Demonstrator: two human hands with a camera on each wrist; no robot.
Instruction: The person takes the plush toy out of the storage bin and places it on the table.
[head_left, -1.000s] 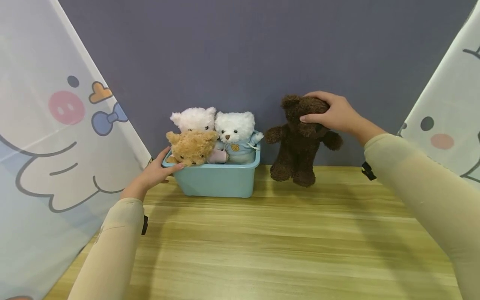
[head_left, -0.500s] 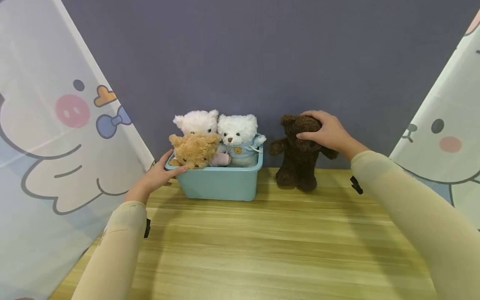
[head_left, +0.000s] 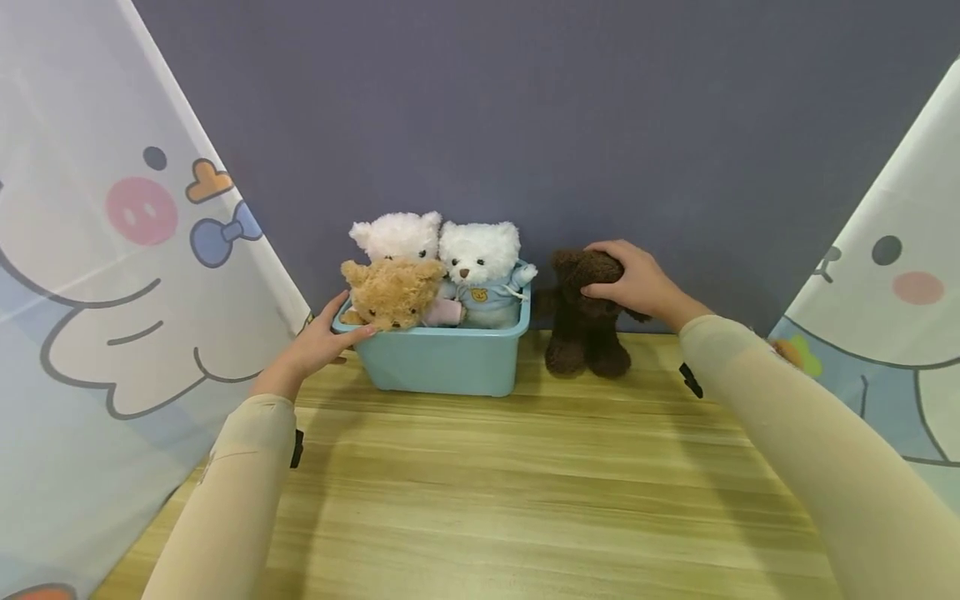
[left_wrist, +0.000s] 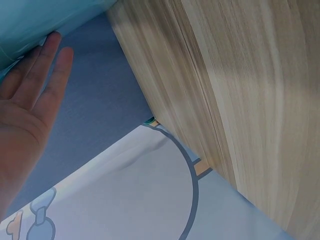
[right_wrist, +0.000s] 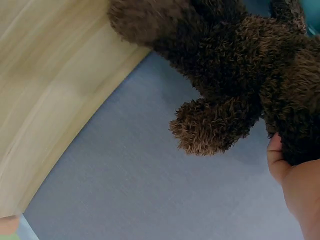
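In the head view my right hand (head_left: 633,283) grips the head of a dark brown teddy bear (head_left: 587,333), thumb across its face. The bear stands upright, feet at the wooden table by the back wall. In the right wrist view its curly fur (right_wrist: 225,60) fills the upper right. A light blue plastic bin (head_left: 438,362) stands just left of it. My left hand (head_left: 318,340) rests on the bin's left front corner, thumb along the rim; straight fingers lie against its outside in the left wrist view. Inside sit a tan teddy bear (head_left: 396,292) and two white teddy bears, one in a blue hoodie (head_left: 487,296).
A dark grey wall panel (head_left: 525,125) rises right behind the bin and bear. Printed cartoon sheets hang on the left (head_left: 142,292) and right (head_left: 892,333). The wood-grain tabletop (head_left: 480,483) stretches in front.
My right hand has lowered the brown bear, bringing it slightly left and closer to the bin. My left hand has stayed on the bin's corner; the bears inside look unchanged.
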